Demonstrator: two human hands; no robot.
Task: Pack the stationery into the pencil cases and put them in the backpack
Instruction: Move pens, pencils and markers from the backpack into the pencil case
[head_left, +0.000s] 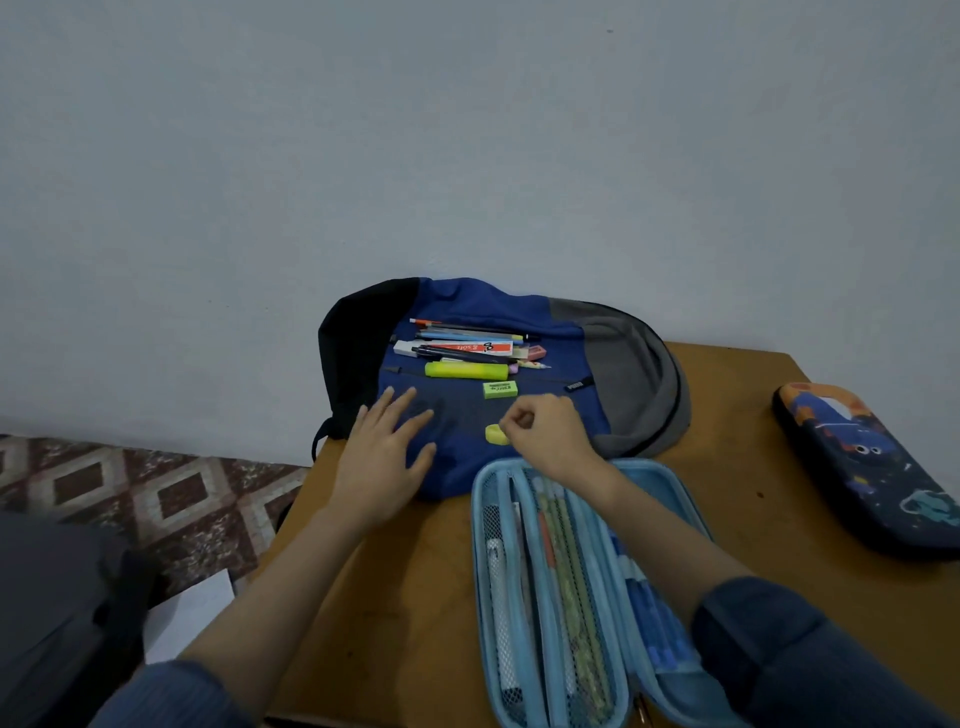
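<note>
Right hand (543, 432) pinches yellow eraser (496, 435) just beyond open pencil case (478, 551), case lengthwise toward body; left hand (383, 452) flat, relaxed on backpack (615, 364).

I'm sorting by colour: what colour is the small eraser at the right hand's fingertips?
Yellow. The head view shows the eraser lying on the blue backpack.

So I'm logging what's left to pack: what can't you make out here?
Head view only:
Small yellow piece: the right hand covers its edge; pinched or merely touched, unclear.
Open blue pencil case: bottom edge cuts its near end; mesh blurs contents.
Dark pencil case: right edge crops it; closed, contents hidden.
Pen pile on the backpack: too small to count.
</note>
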